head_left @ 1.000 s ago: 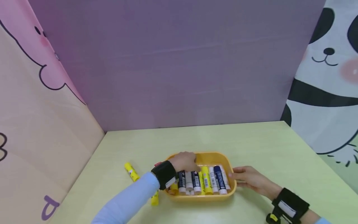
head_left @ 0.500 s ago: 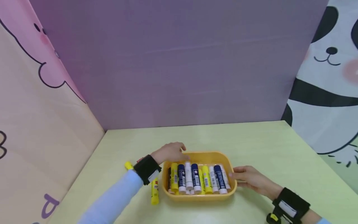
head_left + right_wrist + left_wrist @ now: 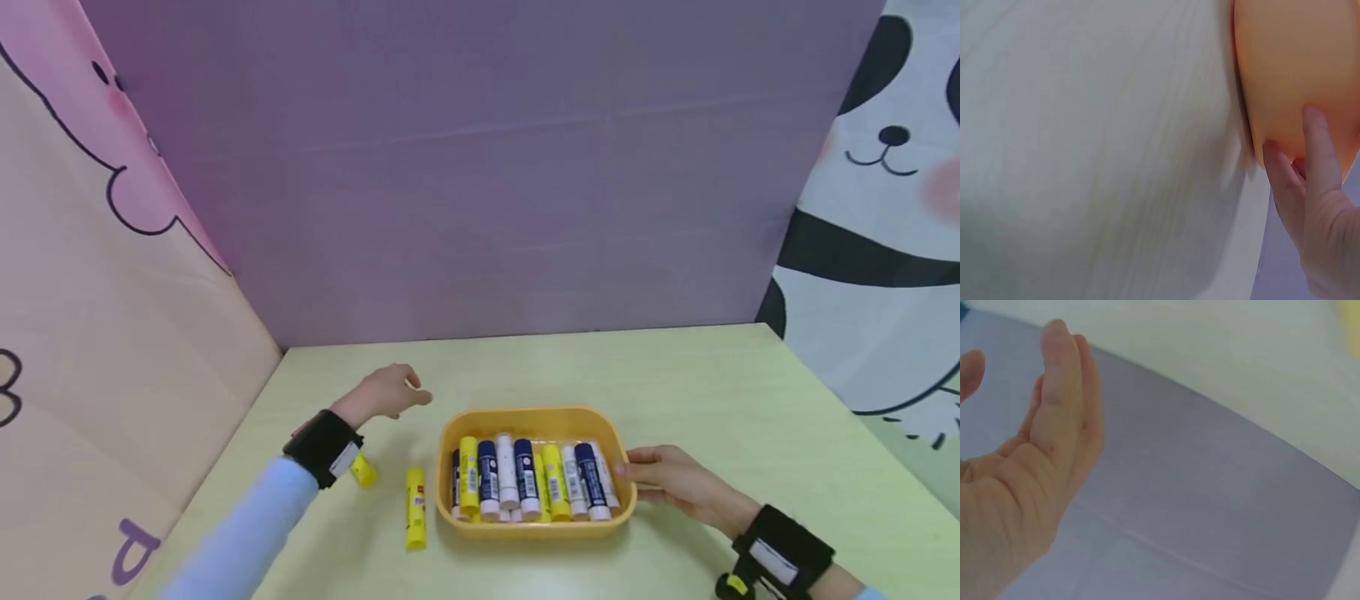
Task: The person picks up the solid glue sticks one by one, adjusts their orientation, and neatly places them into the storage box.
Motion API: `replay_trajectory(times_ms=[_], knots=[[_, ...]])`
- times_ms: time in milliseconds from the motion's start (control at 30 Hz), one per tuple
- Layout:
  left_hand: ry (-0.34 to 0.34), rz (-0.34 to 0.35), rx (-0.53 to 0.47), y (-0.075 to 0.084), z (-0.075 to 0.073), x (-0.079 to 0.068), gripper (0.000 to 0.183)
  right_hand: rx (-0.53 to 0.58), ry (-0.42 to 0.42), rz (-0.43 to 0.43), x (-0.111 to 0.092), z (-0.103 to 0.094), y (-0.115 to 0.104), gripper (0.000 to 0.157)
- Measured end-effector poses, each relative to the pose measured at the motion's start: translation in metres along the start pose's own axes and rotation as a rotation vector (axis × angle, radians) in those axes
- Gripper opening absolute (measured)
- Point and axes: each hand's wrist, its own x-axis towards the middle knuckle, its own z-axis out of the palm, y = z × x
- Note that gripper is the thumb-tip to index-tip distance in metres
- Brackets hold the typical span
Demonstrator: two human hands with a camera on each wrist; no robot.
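Observation:
My left hand (image 3: pixel 384 392) hovers over the table left of the yellow plastic basket (image 3: pixel 536 532), fingers loosely bent and holding nothing. In the left wrist view the same hand (image 3: pixel 1054 437) shows an empty palm. At the basket's right end my right hand (image 3: pixel 671 477) grips the rim, with its tip over the edge and other fingers (image 3: pixel 1319 150) on the outer wall. Side by side in the basket lie several glue sticks, among them a white one (image 3: pixel 506 475), a navy one (image 3: pixel 527 479) and a yellow one (image 3: pixel 468 475).
A yellow glue stick (image 3: pixel 416 508) lies on the table (image 3: pixel 675 392) just left of the basket. Another yellow stick (image 3: pixel 364 472) lies farther left, partly hidden by the left wrist strap (image 3: pixel 324 446). A purple panel (image 3: pixel 480 183) stands behind the table, with printed cloth at both sides.
My left hand has left the basket and moved leftward over the table. A white glue stick in the basket sits farther up than before. My right hand stays at the rim.

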Motion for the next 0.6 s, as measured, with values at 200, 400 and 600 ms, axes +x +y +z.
replay_trajectory(times_ms=[200, 400, 600], knots=[[0.005, -0.085, 0.035, -0.040, -0.001, -0.013, 0.036, -0.002, -0.016, -0.008, 0.000, -0.002, 0.002, 0.062], [0.034, -0.205, 0.078, -0.078, -0.002, -0.020, 0.037, 0.002, -0.022, -0.011, -0.001, -0.002, 0.001, 0.062], [0.014, -0.315, 0.018, -0.102, 0.006, -0.020, 0.051, -0.005, -0.012, 0.003, -0.001, 0.000, -0.002, 0.063]])
